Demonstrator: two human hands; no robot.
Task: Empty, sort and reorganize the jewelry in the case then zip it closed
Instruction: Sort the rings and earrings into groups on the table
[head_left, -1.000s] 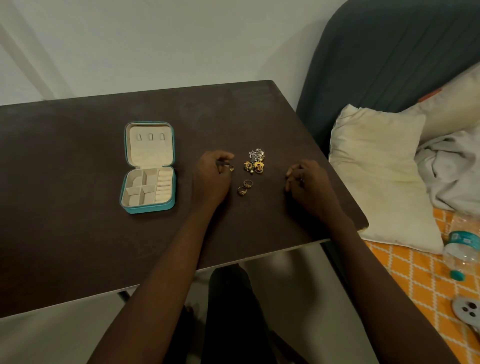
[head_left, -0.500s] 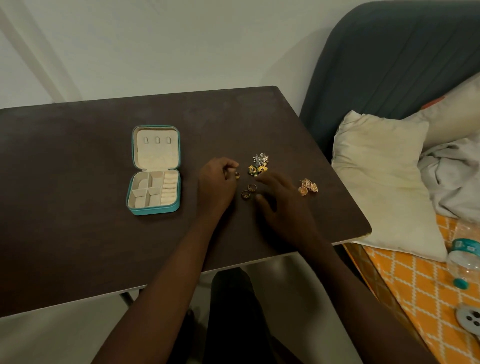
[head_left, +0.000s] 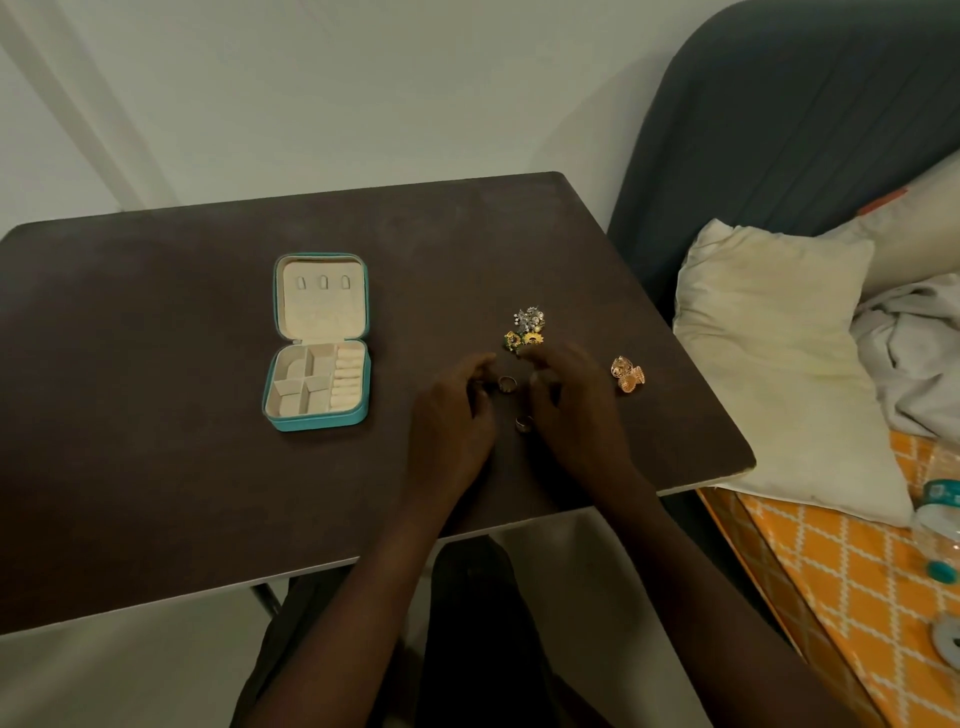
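Your left hand (head_left: 451, 415) and right hand (head_left: 574, 415) are bare, with no gloves, rings, watch or bracelet visible on either. Both forearms are uncovered up to the bottom edge of the view, so no sleeve shows on either arm. Below the table edge, your lap is covered in dark, near-black fabric (head_left: 483, 623); its cut and texture are too dim to make out.
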